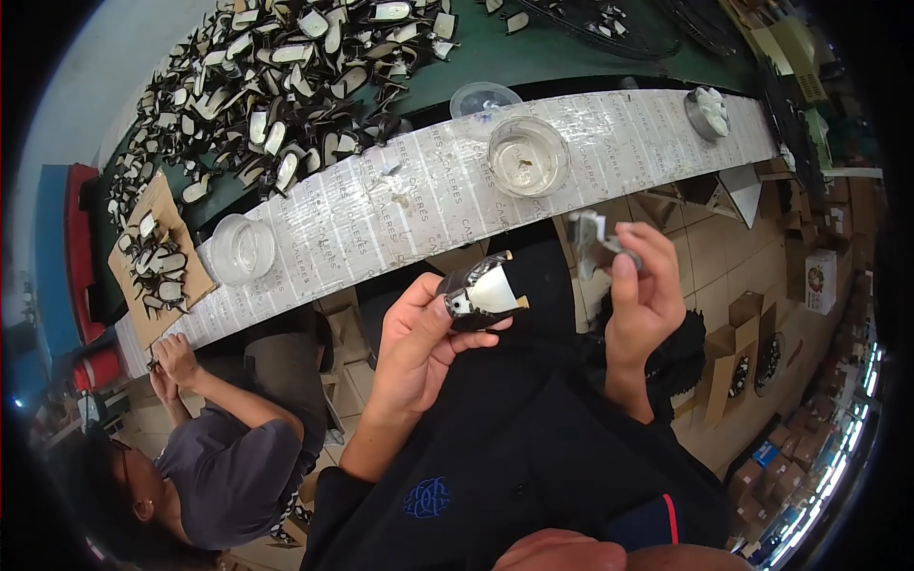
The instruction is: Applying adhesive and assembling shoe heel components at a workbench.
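My left hand (419,328) grips a small black piece with a cream-white panel (492,289) and gold-coloured tips, held in front of my chest. My right hand (647,285) is closed in a pinch to its right, apart from the black piece. Between its thumb and fingers is a small grey-and-white piece (590,245), too blurred to name. Beyond my hands, a clear round tub (528,181) stands on the long paper-covered bench (428,219). Many similar black-and-cream pieces (276,95) lie heaped on the green surface behind it.
At left, a co-worker (224,457) sits with hands by the bench edge, near a cardboard sheet (195,271) holding several pieces. Another clear tub (242,249) stands beside it. A round container with white stuff (707,112) is at the right. Cardboard boxes (738,357) stand on the floor.
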Action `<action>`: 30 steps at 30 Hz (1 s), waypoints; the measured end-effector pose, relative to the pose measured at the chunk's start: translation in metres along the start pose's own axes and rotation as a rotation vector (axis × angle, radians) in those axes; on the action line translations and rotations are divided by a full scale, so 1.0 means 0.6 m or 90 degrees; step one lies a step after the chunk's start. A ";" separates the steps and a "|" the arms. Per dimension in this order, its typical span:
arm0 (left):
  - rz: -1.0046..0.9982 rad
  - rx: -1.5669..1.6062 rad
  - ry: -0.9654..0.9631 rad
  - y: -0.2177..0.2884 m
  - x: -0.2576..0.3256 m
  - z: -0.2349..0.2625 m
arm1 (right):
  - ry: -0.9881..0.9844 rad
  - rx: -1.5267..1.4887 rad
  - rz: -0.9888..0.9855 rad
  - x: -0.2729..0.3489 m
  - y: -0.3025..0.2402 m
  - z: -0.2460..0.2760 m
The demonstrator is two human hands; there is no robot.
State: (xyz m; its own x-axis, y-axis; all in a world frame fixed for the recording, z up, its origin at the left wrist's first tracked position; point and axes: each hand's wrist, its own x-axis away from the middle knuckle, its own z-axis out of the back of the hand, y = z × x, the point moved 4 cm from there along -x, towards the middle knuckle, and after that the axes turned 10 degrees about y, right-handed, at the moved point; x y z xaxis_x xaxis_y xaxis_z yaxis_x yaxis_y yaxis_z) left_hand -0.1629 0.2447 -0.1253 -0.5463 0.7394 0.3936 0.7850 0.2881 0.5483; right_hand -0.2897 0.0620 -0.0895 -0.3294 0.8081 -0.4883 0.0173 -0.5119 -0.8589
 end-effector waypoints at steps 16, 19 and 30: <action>-0.041 -0.042 0.132 -0.001 0.000 0.002 | -0.183 0.038 0.195 0.020 -0.073 -0.042; -0.054 -0.045 0.133 -0.011 -0.003 0.008 | -0.191 0.028 0.201 0.025 -0.073 -0.046; -0.051 -0.034 0.124 -0.030 0.000 0.007 | -0.198 0.024 0.194 0.049 -0.073 -0.048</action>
State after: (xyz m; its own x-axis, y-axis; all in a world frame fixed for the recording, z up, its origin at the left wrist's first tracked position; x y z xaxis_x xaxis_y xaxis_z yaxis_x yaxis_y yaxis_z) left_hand -0.1758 0.2422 -0.1381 -0.6571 0.5816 0.4797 0.7228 0.3053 0.6200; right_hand -0.2726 0.1165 -0.0706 -0.5829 0.4952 -0.6443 0.1250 -0.7288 -0.6732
